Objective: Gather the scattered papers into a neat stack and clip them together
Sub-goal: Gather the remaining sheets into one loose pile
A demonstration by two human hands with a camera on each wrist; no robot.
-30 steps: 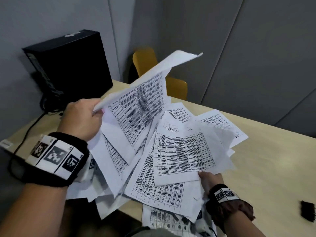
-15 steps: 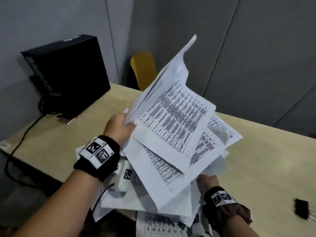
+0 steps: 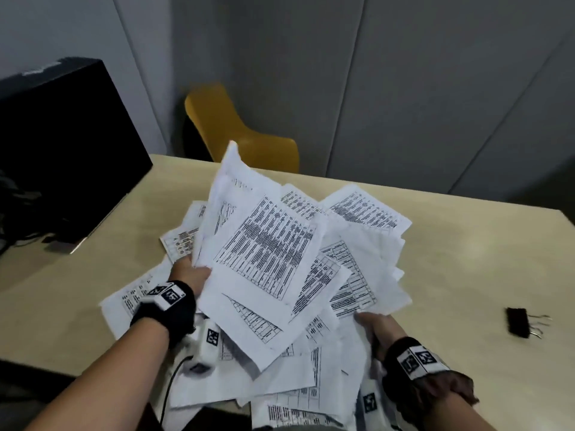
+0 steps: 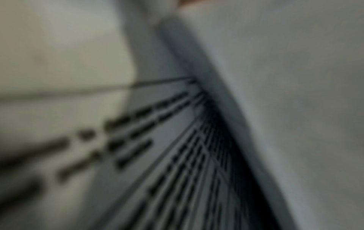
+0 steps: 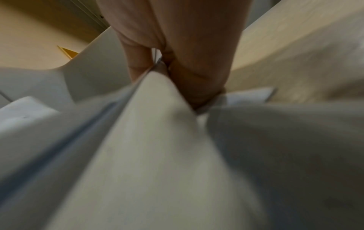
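Note:
A loose pile of printed papers (image 3: 270,253) with tables on them fans out over the near middle of the beige table (image 3: 466,259). My left hand (image 3: 189,272) grips the pile's left edge, its fingers hidden under the sheets. At the lower right edge my right hand (image 3: 373,325) pinches several sheets; the right wrist view shows paper (image 5: 157,140) clamped between thumb and fingers (image 5: 197,70). The left wrist view is a blur of printed sheets (image 4: 177,155). A black binder clip (image 3: 518,321) lies on the table to the right, apart from both hands.
A black computer case (image 3: 62,150) with cables stands at the table's far left. A yellow chair (image 3: 236,132) sits behind the table against grey wall panels. More sheets (image 3: 298,409) hang over the near table edge by my body.
My left hand has come down and forward with its raised sheets, laying them onto the pile held by my right hand. The right hand has barely moved.

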